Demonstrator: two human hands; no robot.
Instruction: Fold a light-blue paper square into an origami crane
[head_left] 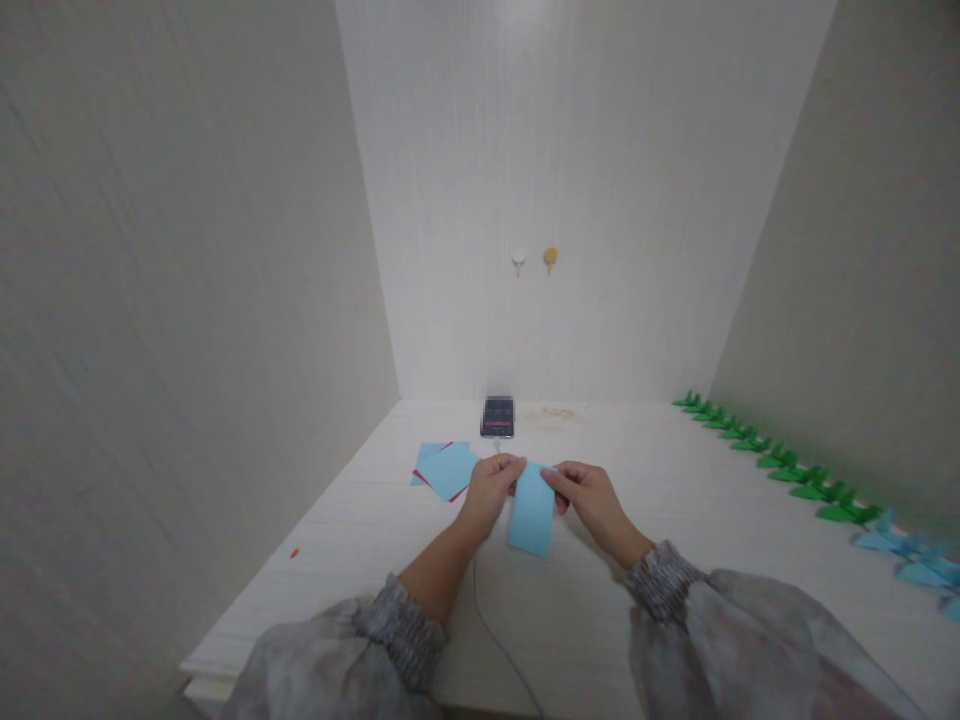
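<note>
Between my two hands is a light blue sheet of paper, an upright narrow rectangle that looks folded in half. My left hand pinches its upper left edge, thumb near the top corner. On the opposite side, my right hand grips the upper right edge between thumb and fingers. The lower part of the paper hangs free, tilted a little above the table. Just left of my left hand lies a loose stack of paper squares, light blue with red edges showing.
A phone lies near the back wall, and a white cable runs toward the front edge. Green folded paper figures line the right wall, with light blue ones nearer. A small orange piece lies at left. Two hooks are on the wall.
</note>
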